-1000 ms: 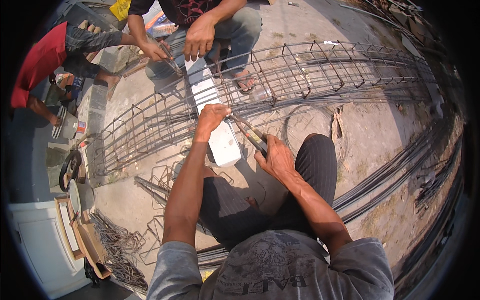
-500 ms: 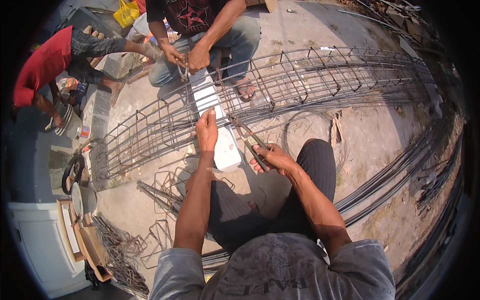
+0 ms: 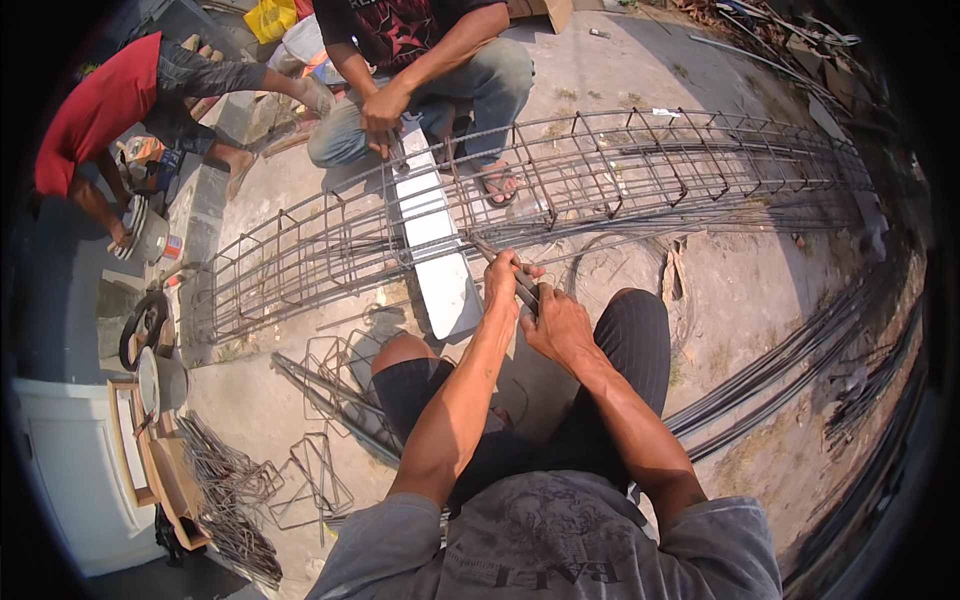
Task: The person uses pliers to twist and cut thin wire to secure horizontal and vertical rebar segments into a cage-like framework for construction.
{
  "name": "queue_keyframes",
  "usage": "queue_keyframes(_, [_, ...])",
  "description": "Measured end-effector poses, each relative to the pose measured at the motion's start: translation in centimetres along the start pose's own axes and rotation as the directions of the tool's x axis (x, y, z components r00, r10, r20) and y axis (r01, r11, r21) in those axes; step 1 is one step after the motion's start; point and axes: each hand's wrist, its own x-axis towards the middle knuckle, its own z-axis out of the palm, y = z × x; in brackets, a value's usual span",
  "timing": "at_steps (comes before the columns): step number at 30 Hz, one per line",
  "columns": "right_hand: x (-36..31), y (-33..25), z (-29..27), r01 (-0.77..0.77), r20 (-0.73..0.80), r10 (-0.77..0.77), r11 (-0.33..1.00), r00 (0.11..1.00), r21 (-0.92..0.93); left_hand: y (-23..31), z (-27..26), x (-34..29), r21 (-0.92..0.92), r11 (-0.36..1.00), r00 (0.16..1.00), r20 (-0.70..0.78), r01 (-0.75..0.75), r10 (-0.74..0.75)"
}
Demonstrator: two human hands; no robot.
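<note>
Both my hands are closed on a pair of long-handled pincers [image 3: 527, 290]. My left hand [image 3: 502, 282] wraps the handles near the jaws, and my right hand [image 3: 562, 326] grips their lower ends. The jaws meet the near side of a long steel rebar cage [image 3: 600, 185], beside one of its stirrups; the wire there is too small to make out. Beneath the cage lies a white block [image 3: 440, 290]. Across it squats a co-worker, whose hands [image 3: 383, 115] are at the cage's far side; any tool in them is mostly hidden.
Loose steel bars [image 3: 760, 370] run along the ground at right. Bent stirrups [image 3: 315, 475] and a heap of rods [image 3: 225, 490] lie at lower left. A bucket [image 3: 165, 385] stands at left. Another person in a red shirt [image 3: 105, 110] bends over at upper left.
My left hand has left the cage bar and moved right onto the pincers. The pincers' handles have come together. The co-worker's hands have lowered toward the cage.
</note>
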Motion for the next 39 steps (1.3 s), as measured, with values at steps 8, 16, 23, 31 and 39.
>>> queue_keyframes(8, [0.8, 0.4, 1.3, -0.694, 0.71, -0.038, 0.182, 0.703, 0.697, 0.9, -5.8, -1.2, 0.253, 0.956, 0.985, 0.04, 0.15, -0.165])
queue_keyframes(16, [0.5, 0.1, 1.2, -0.236, 0.315, 0.115, 0.894, 0.942, 0.38, 1.4, -2.8, -0.4, 0.175, 0.978, 0.994, -0.016, 0.112, -0.111])
queue_keyframes(23, [0.3, -0.5, 0.8, -0.113, 0.091, 0.119, 0.991, 0.989, -0.065, -0.7, -0.3, -2.8, 0.532, 0.843, 0.979, -0.122, -0.076, 0.165])
queue_keyframes(31, [0.6, 2.2, 3.9, -0.705, 0.718, -0.047, 0.155, 0.695, 0.692, -0.1, -4.0, -2.4, 0.012, 1.0, 0.958, 0.285, 0.008, -0.011])
queue_keyframes(39, [-0.4, -2.2, 1.0, -0.065, -0.093, 0.035, 0.94, 0.995, -0.335, 0.0, 0.2, -1.2, 0.411, 0.91, 0.97, -0.238, 0.061, 0.042])
